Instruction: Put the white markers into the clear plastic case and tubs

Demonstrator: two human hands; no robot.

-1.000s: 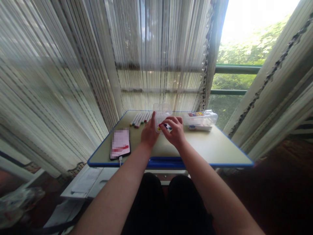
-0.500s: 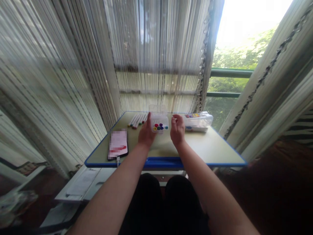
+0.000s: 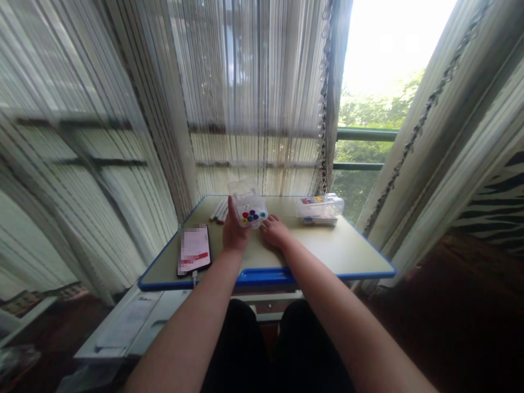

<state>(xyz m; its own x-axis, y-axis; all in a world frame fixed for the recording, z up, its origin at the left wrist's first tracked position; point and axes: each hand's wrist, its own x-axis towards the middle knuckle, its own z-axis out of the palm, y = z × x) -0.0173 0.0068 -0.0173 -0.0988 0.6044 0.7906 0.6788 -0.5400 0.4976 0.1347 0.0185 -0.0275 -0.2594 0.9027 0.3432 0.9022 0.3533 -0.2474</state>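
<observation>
My left hand is closed around the left side of a clear plastic box, its thumb up along the edge. The box is tilted towards me above the desk, and its hinged lid stands raised at the back. Inside lie several markers, their coloured ends facing me in red, purple, yellow, green and blue. My right hand is at the lower right corner of the box, fingers curled against it. Its fingertips are partly hidden. Left of the box, several white markers lie on the desk.
The desk has a blue rim. A clear plastic case with a colourful label lies at the right rear. At the left front is a phone with a cable. Striped curtains hang behind the desk.
My right hand has moved left and down from beside the box to its lower right corner. The box has tipped slightly in my left hand. The view has shifted a little.
</observation>
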